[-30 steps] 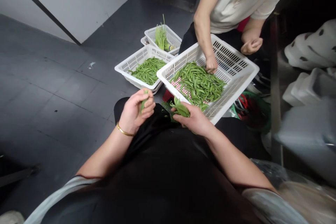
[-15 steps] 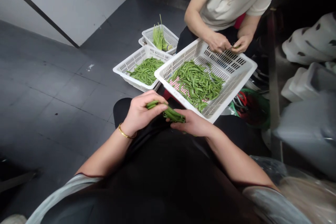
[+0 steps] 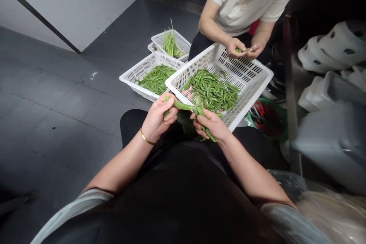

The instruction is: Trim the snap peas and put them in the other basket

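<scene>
Head view: the left hand [image 3: 160, 116] pinches a slender, bright green pod [image 3: 183, 105] stretching toward three o'clock, where the right hand [image 3: 216, 125] grips a pod bunch [image 3: 198, 109]. Since half a second ago, the bunch has tilted steeper, toward five o'clock.

I cannot see one end of the long flat green pod [image 3: 183, 105] behind the bare left hand's [image 3: 162, 116] fingers, and the bare right hand [image 3: 216, 125] hides part of a bunch of flat green pods [image 3: 211, 135]. Whatever the co-worker's hands [image 3: 235, 48] pinch is too small for me to name. The top edge crops their cream short-sleeved shirt [image 3: 240, 11]; blur softens the grey plastic bin [image 3: 328, 145].
</scene>
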`<act>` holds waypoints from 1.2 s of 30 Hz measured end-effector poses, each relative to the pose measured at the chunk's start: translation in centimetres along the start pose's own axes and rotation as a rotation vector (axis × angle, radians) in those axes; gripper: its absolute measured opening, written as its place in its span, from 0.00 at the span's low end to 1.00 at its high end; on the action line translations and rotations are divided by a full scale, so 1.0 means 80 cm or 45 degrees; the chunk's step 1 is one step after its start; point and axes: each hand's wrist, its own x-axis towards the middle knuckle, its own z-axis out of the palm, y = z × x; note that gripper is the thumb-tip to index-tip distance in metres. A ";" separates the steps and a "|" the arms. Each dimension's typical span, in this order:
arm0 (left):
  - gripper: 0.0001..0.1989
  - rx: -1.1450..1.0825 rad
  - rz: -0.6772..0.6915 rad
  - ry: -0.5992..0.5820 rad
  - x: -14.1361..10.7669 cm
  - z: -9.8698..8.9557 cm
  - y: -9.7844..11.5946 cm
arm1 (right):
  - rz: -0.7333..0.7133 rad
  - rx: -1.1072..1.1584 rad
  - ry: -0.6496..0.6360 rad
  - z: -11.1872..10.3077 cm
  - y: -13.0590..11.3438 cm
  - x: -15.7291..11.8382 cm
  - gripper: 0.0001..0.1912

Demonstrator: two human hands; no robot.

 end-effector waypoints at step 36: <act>0.15 0.129 -0.295 -0.094 0.000 0.025 -0.010 | -0.999 -1.459 0.764 0.020 -0.025 0.009 0.08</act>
